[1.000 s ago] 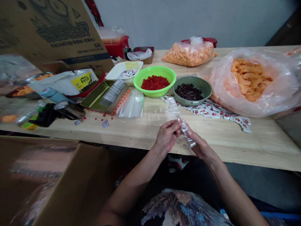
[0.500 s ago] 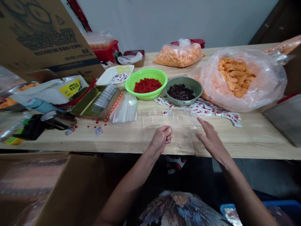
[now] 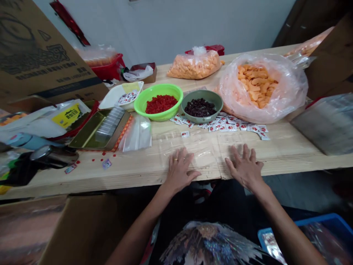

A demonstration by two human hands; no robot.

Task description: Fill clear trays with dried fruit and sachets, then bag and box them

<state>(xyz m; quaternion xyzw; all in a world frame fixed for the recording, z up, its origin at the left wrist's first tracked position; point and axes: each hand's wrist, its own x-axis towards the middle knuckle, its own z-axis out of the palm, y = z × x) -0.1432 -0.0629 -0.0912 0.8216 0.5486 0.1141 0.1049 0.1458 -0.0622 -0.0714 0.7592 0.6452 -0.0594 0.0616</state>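
Observation:
My left hand lies flat with its fingers spread near the table's front edge, a ring on one finger. Across the seam in the tabletop, my right hand also rests palm down, fingers apart. Clear plastic lies on the wood around and between the hands; I cannot tell how many pieces there are. One small white and red packet sits just beyond my left hand. Farther back stand a green bowl of red pieces and a grey-green bowl of dark pieces.
Several small packets lie in front of a large open bag of orange pieces. To the left are clear bags, a tin tray and a dark cup. An open carton stands below the table's left side.
My left hand has opened from a closed grip and now lies flat. My right hand has come down onto the tabletop with its fingers spread. The camera view has shifted right.

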